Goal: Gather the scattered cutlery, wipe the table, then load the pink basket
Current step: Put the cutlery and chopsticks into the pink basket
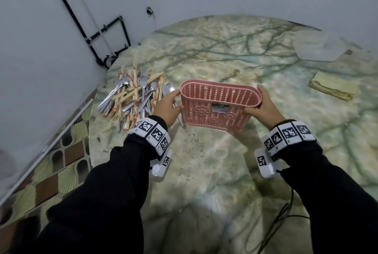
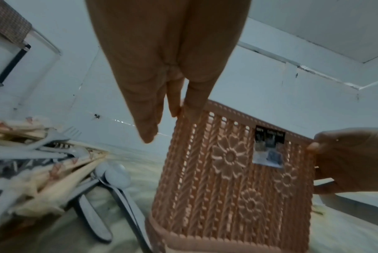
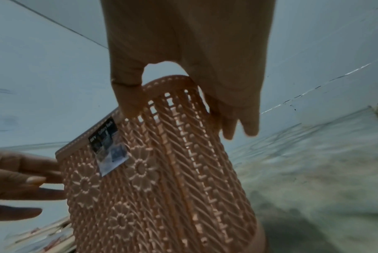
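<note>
The pink basket [image 1: 216, 114] is an oval lattice tub with a small label on its front; it is empty and tilted toward me at mid-table. My right hand [image 1: 258, 103] grips its right end, thumb on the front wall [image 3: 162, 188] and fingers behind the end. My left hand [image 1: 173, 100] touches the left end with straight fingers, their tips at the rim corner [image 2: 190, 116]. Left of the basket lies the gathered cutlery pile [image 1: 133, 96] of forks, spoons and wrapped chopsticks. Two spoons [image 2: 116, 174] lie closest to the basket.
A folded yellow cloth [image 1: 333, 89] lies at the right of the round marble table [image 1: 204, 171]. A pale flat lid or dish [image 1: 319, 46] sits at the far right. The wall is close behind, with black pipes [image 1: 98, 34] at the left. A cable [image 1: 282, 219] hangs off the near right edge.
</note>
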The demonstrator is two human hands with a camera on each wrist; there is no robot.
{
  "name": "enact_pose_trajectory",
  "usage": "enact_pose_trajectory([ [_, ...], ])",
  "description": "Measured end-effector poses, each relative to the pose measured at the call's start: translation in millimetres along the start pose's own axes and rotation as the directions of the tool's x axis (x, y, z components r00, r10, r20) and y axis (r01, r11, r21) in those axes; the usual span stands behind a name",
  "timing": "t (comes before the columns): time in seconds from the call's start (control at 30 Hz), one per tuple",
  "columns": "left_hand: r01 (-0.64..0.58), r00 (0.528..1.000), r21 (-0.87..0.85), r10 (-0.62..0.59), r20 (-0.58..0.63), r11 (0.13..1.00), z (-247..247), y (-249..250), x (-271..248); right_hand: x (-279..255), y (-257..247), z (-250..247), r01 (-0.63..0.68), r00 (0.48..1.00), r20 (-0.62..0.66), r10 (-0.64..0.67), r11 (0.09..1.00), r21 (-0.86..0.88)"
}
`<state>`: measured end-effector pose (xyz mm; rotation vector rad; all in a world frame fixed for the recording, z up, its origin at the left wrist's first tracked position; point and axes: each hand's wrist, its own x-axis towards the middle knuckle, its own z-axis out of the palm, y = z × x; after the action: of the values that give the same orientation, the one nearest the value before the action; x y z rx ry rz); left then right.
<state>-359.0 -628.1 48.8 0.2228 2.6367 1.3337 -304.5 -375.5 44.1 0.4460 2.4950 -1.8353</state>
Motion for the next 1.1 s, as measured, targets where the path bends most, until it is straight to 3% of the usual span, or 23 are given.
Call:
enact_pose_trajectory([
  [0.1,-0.015,0.999,0.031,0.017,-0.049,0.999,-26.5,-4.9,-4.7,-14.4,-13.2,4.5,0.007,0.982,-0.19,-0.002,1.0,0.024],
  [0.2,0.0,0.987,-0.063,-0.01,-0.158,0.998,-62.5,-18.9,-6.0,-32.4,-28.3,16.3,0.142,0.927,-0.342,-0.153,0.988,-0.055],
  [0.27,0.022,0.97,-0.148,-0.057,-0.238,0.989,-84.4,-31.5,-2.3,-42.8,-44.4,33.5,0.296,0.859,-0.423,-0.289,0.954,-0.052],
  [0.37,0.061,0.953,-0.182,-0.111,-0.281,0.981,-106.4,-48.9,6.9,-53.0,-76.3,71.8,0.537,0.767,-0.489,-0.415,0.833,0.135],
  [0.43,0.074,0.955,-0.122,-0.105,-0.276,0.99,-113.0,-56.4,14.6,-52.4,-90.1,103.9,0.582,0.769,-0.463,-0.441,0.783,0.221],
  [0.57,0.055,0.969,0.061,-0.039,-0.243,0.997,-110.6,-62.0,39.7,-33.5,-90.7,177.6,0.359,0.921,-0.224,-0.318,0.916,0.179],
  [0.67,0.042,0.98,0.193,-0.003,-0.197,0.98,-101.9,-64.6,62.0,-3.7,-75.2,221.4,0.148,0.978,-0.151,-0.146,0.989,0.002],
  [0.8,0.05,0.993,0.502,0.011,-0.118,0.863,-88.8,-71.3,85.1,41.0,-62.3,250.2,-0.111,0.982,-0.168,0.081,0.978,-0.178],
  [0.9,0.088,0.996,0.65,-0.044,-0.083,0.755,-81.7,-77.9,92.4,66.0,-55.2,259.9,-0.199,0.967,-0.214,0.138,0.935,-0.295],
  [1.03,-0.028,0.993,0.575,0.09,-0.079,0.818,-67.5,-76.2,92.0,89.0,-47.0,259.2,-0.265,0.956,-0.253,0.147,0.802,-0.535],
  [1.1,-0.059,0.997,0.476,0.072,-0.008,0.877,-57.0,-69.2,89.2,95.0,-45.3,255.9,-0.309,0.951,-0.214,0.223,0.712,-0.631],
])
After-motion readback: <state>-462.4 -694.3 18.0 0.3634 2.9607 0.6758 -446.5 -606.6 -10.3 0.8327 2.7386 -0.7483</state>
